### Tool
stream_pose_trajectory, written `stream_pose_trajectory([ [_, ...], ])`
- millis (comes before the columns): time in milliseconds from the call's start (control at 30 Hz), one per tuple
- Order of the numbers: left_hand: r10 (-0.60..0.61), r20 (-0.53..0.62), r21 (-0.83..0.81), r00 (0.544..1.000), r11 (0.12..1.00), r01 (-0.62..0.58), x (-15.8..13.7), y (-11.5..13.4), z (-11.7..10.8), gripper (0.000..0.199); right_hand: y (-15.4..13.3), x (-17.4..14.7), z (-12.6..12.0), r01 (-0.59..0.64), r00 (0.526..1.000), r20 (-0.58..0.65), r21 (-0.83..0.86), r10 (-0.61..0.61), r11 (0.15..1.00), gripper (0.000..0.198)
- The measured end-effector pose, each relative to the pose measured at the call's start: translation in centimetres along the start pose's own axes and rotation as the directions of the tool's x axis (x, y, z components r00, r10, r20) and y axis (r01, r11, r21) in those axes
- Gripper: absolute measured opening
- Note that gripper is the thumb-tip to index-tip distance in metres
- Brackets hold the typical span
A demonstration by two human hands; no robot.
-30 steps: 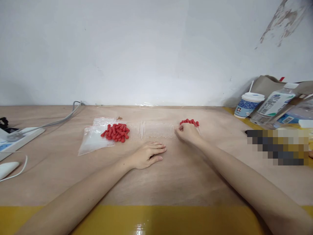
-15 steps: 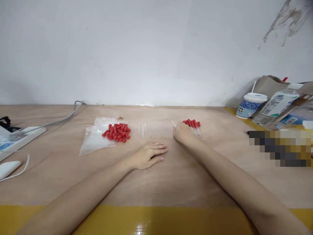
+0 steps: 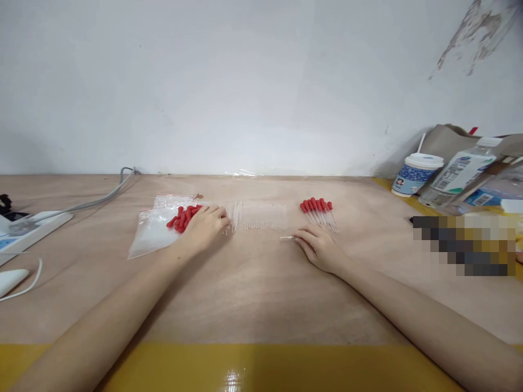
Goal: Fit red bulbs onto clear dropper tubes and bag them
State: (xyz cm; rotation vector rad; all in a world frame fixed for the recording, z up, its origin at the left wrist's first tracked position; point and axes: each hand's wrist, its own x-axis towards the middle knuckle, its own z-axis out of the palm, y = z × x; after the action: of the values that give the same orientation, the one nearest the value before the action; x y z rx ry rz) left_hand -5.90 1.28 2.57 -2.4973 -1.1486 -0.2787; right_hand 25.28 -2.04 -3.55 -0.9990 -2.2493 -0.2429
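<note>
My right hand [image 3: 318,247] is closed on a thin clear glass dropper tube [image 3: 287,237], whose bare end points left above the table. My left hand [image 3: 207,226] lies over the right side of a pile of red rubber dropper bulbs [image 3: 180,220]. Its fingers are bent down and pressed together, and their tips are hidden, so what they pinch cannot be seen. Between the hands lies a row of clear glass tubes [image 3: 261,216]. Beyond my right hand, several assembled droppers with red bulbs [image 3: 316,205] lie side by side.
Clear plastic bags [image 3: 145,234] lie beneath and left of the bulbs. At far left are a white power strip [image 3: 53,219], a cable and a white mouse [image 3: 12,280]. A paper cup [image 3: 417,175] and a plastic bottle [image 3: 461,171] stand at the right by the wall.
My right hand has drawn back from the right end of the tube row toward me, now with a tube in it. My left hand has moved from the table to the bulb pile.
</note>
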Motion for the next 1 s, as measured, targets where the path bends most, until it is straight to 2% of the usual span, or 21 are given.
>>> stream_pose_trajectory([
  [100, 0.052, 0.143, 0.038, 0.988, 0.998, -0.058, -0.1, -1.9, -0.6, 0.018, 0.0, 0.2, 0.2, -0.009, 1.000, -0.002, 0.054, 0.009, 0.999, 0.023],
  [200, -0.005, 0.238, 0.021, 0.971, 1.000, 0.000, 0.0, -2.8, -0.8, 0.021, 0.0, 0.2, 0.2, -0.011, 1.000, 0.000, 0.070, 0.011, 0.997, 0.022],
  [333, -0.022, 0.288, -0.037, 0.957, 0.999, 0.035, 0.0, -3.2, -0.5, 0.019, 0.1, 0.2, 0.1, -0.010, 1.000, 0.005, 0.068, 0.009, 0.998, 0.022],
  [467, -0.011, 0.310, 0.003, 0.951, 1.000, 0.011, 0.0, -3.3, -0.3, 0.020, 0.0, 0.3, 0.0, 0.000, 1.000, 0.000, 0.064, 0.000, 0.998, 0.022],
  [600, -0.016, 0.240, -0.042, 0.971, 0.999, 0.027, 0.1, -3.1, -1.2, 0.017, 0.0, 0.3, -0.1, 0.005, 1.000, -0.004, 0.066, -0.005, 0.998, 0.023],
  [700, -0.020, 0.186, -0.239, 0.982, 0.969, 0.066, 0.3, -2.2, -2.1, 0.013, 0.0, 0.3, 0.0, -0.001, 1.000, -0.005, 0.061, 0.001, 0.998, 0.022],
  [767, -0.027, 0.164, -0.435, 0.986, 0.895, 0.097, 0.4, -0.8, -2.5, 0.013, 0.0, 0.3, 0.0, -0.007, 1.000, -0.010, 0.066, 0.008, 0.998, 0.022],
  [867, 0.011, 0.077, -0.700, 0.997, 0.712, 0.047, 0.5, 2.3, -2.1, 0.019, -0.2, 0.3, -0.1, -0.014, 1.000, -0.025, 0.086, 0.016, 0.996, 0.021],
  [933, 0.015, 0.000, -0.786, 1.000, 0.619, -0.009, 0.5, 4.5, -1.3, 0.020, -0.4, 0.3, -0.2, -0.016, 0.999, -0.035, 0.099, 0.019, 0.995, 0.020],
  [1000, 0.024, -0.046, -0.789, 0.999, 0.612, -0.051, 0.3, 6.3, -0.3, 0.017, -0.6, 0.4, -0.3, -0.017, 0.999, -0.038, 0.122, 0.022, 0.992, 0.019],
])
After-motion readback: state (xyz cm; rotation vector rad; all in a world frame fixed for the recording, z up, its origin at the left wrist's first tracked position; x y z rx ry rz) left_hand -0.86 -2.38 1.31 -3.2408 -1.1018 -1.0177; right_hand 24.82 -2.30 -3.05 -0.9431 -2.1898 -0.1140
